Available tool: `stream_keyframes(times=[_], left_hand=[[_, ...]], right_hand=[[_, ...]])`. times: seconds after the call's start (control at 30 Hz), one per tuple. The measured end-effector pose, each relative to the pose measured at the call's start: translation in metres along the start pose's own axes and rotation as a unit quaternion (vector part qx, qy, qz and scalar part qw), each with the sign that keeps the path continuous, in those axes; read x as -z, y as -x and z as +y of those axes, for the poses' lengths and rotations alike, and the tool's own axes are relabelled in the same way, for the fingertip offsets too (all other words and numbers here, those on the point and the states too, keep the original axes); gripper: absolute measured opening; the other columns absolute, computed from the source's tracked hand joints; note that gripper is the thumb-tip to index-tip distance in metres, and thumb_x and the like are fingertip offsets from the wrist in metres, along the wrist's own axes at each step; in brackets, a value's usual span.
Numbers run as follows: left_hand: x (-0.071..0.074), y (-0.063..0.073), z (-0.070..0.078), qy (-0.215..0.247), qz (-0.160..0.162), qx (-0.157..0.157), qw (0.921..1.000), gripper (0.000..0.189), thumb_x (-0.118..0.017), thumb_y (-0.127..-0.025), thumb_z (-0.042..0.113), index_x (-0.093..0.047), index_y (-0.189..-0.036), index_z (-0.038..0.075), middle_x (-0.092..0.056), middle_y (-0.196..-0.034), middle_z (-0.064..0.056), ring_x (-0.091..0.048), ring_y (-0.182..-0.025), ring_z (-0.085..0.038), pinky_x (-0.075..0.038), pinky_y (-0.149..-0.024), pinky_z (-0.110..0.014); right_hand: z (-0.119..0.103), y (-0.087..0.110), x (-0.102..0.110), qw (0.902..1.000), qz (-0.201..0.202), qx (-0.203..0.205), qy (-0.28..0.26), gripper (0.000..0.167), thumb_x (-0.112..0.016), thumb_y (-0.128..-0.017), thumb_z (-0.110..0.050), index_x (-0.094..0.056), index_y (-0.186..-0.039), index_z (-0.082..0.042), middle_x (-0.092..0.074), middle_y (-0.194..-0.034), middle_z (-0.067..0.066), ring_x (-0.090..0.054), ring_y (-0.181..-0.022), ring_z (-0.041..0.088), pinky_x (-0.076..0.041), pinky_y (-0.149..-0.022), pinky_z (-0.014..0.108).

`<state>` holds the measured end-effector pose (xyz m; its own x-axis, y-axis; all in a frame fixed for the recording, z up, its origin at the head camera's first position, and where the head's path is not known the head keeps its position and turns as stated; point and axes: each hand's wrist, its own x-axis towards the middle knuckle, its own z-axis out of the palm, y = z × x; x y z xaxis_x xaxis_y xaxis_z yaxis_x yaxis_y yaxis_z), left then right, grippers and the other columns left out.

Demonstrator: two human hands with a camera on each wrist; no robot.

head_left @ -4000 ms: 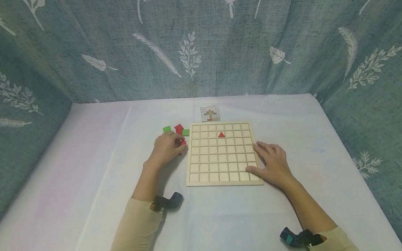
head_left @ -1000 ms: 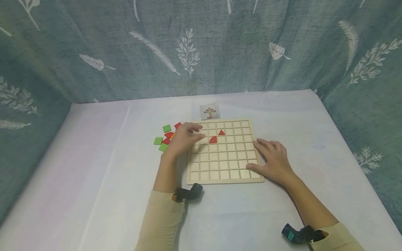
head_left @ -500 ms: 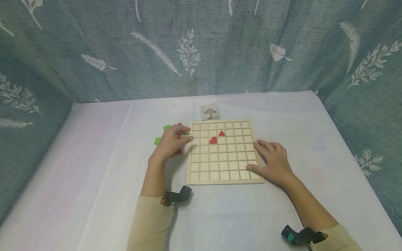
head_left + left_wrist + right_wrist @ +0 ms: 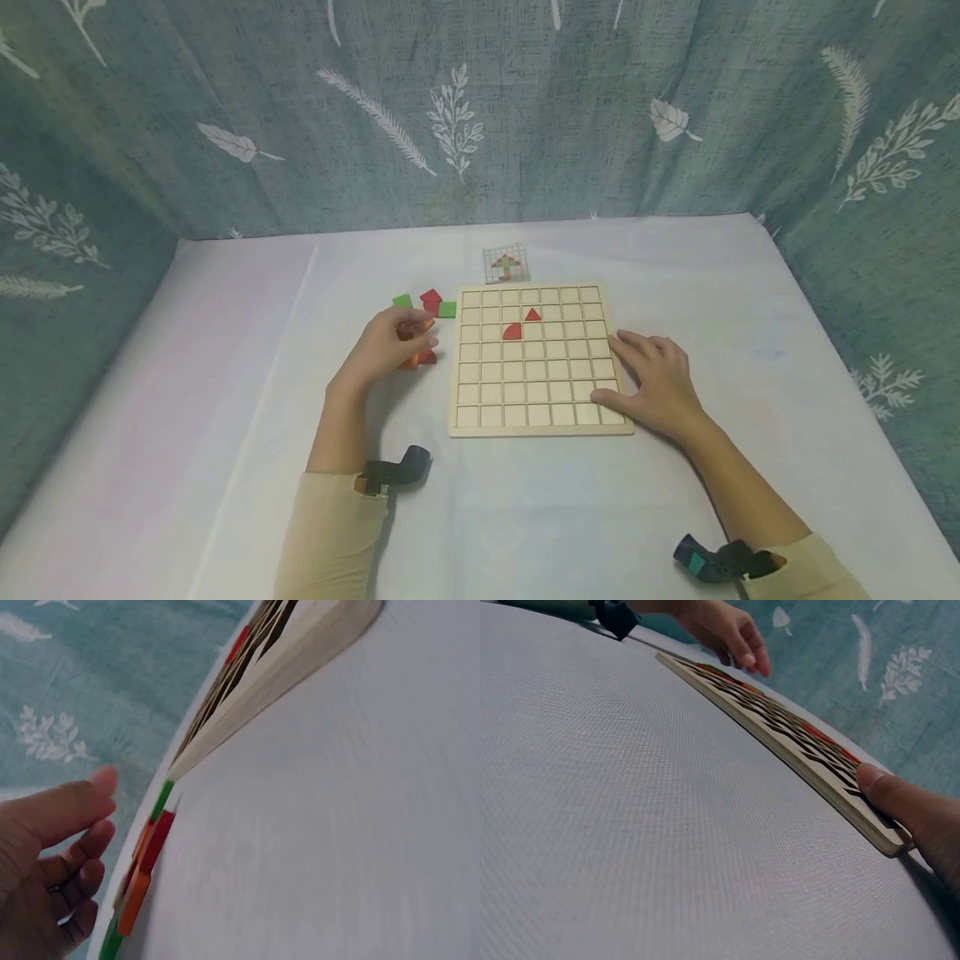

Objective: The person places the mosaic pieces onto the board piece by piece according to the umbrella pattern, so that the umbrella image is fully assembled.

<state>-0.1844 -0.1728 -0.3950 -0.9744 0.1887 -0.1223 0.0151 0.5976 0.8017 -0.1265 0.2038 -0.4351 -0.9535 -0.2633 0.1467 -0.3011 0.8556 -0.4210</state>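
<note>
A: Where was the stuff?

B: Square pale wooden gridded board point(image 4: 542, 432) lay mid-table on the white cloth-covered table point(image 4: 540, 517), w/ 1 small red triangular tile point(image 4: 532, 315) & 1 red quarter-round tile point(image 4: 513, 332) in cells toward its far edge. The loose red, green & orange tiles point(image 4: 431, 308) sat off its left edge.

A: Hands?

B: L hand point(image 4: 386, 346) hung over the loose tiles, fingers loosely bent, thumb apart, nothing held AFAICT. R hand point(image 4: 652, 379) was spread along the board's right edge, thumb on top nr the near-right corner.

A: Risks?

B: Prob. a wrong pick or 2 tiles dragged at once, b/c they were bunched. Also, an uneven R thumb push could've skewed the board & jogged the 2 placed tiles.
</note>
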Motion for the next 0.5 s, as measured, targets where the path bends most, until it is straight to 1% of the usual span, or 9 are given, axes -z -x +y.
stream_keyframes(times=[0.1,0.2,0.33,0.43,0.5], left_hand=[[0.0017,0.0022,-0.0038,0.010,-0.007,-0.003,0.9999,0.042,-0.073,-0.081,0.016,-0.061,-0.119,0.004,-0.063,-0.113,-0.011,-0.057,-0.095,-0.023,-0.049,-0.077,-0.030],[0.0016,0.0027,-0.0067,-0.008,-0.012,-0.017,0.9998,0.041,-0.076,-0.078,0.014,-0.064,-0.116,0.004,-0.064,-0.112,-0.011,-0.056,-0.100,-0.022,-0.047,-0.082,-0.031],[-0.0003,0.0024,-0.0093,-0.050,-0.019,-0.031,0.9981,0.038,-0.076,-0.076,0.010,-0.066,-0.112,0.003,-0.065,-0.106,-0.010,-0.055,-0.093,-0.023,-0.044,-0.082,-0.033],[-0.0019,0.0025,-0.0108,-0.074,-0.023,-0.027,0.9966,0.036,-0.075,-0.075,0.008,-0.068,-0.110,0.004,-0.065,-0.102,-0.008,-0.053,-0.088,-0.022,-0.044,-0.079,-0.033],[-0.0028,0.0028,-0.0113,-0.080,-0.024,-0.027,0.9961,0.034,-0.075,-0.075,0.008,-0.068,-0.108,0.005,-0.066,-0.099,-0.007,-0.054,-0.087,-0.021,-0.044,-0.078,-0.033]], right_hand=[[-0.0002,-0.0010,-0.0002,1.0000,-0.002,-0.002,-0.001,0.084,-0.071,-0.075,-0.051,-0.044,-0.139,-0.005,-0.041,-0.141,0.018,-0.033,-0.122,0.042,-0.017,-0.102,0.062],[0.0007,-0.0019,-0.0007,1.0000,-0.002,-0.004,-0.002,0.084,-0.071,-0.075,-0.052,-0.044,-0.140,-0.005,-0.040,-0.142,0.018,-0.033,-0.123,0.041,-0.017,-0.102,0.062],[0.0018,-0.0017,-0.0012,1.0000,-0.004,-0.005,0.000,0.084,-0.071,-0.075,-0.052,-0.044,-0.139,-0.006,-0.040,-0.142,0.018,-0.033,-0.122,0.042,-0.017,-0.102,0.062],[0.0022,-0.0011,-0.0014,1.0000,-0.005,-0.004,0.002,0.084,-0.071,-0.075,-0.052,-0.044,-0.139,-0.005,-0.040,-0.141,0.018,-0.033,-0.122,0.042,-0.017,-0.102,0.062],[0.0024,-0.0008,-0.0015,1.0000,-0.005,-0.002,0.004,0.084,-0.070,-0.075,-0.053,-0.044,-0.139,-0.005,-0.041,-0.141,0.018,-0.034,-0.122,0.042,-0.018,-0.101,0.062]])
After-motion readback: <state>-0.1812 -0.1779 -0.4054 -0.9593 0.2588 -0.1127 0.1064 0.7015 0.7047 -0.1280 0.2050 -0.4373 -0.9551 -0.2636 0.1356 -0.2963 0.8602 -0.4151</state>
